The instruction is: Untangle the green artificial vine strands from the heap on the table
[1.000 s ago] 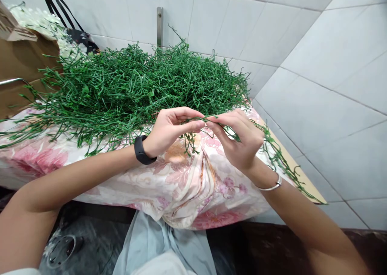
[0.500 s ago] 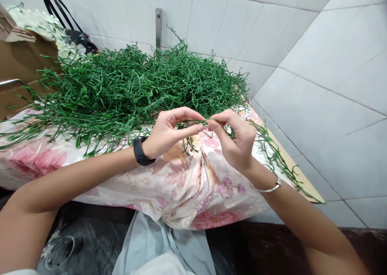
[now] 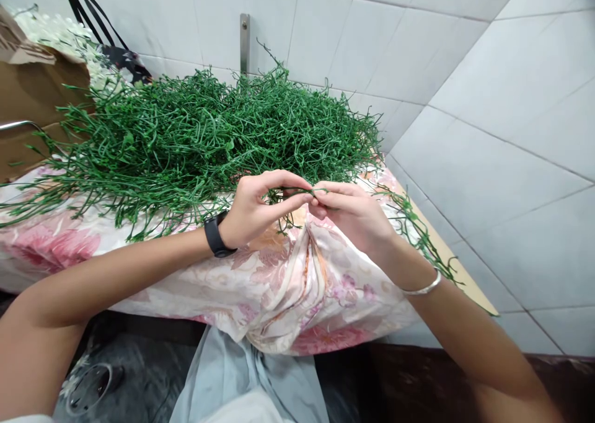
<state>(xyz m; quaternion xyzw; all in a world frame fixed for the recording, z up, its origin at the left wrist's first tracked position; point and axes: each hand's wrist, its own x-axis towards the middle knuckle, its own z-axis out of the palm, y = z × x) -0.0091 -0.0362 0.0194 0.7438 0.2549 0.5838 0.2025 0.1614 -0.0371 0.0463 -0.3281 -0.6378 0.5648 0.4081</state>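
My left hand pinches a thin green artificial stem between thumb and fingertips. My right hand meets it fingertip to fingertip and is closed on the same stem, whose end there is mostly covered by the fingers. Part of the stem's green sprigs hangs below the left fingers. Just beyond both hands lies a large heap of green artificial stems. Several loose stems lie to the right of my right wrist, along the table's edge.
A floral cloth covers the table, with a bare board edge at the right. On the left stand a cardboard box and white artificial flowers. Tiled walls close off the back and right. A clear cup sits low at left.
My right hand has turned and its fingers have straightened over the stem, close against the left fingertips. The left hand has barely moved and keeps its pinch.
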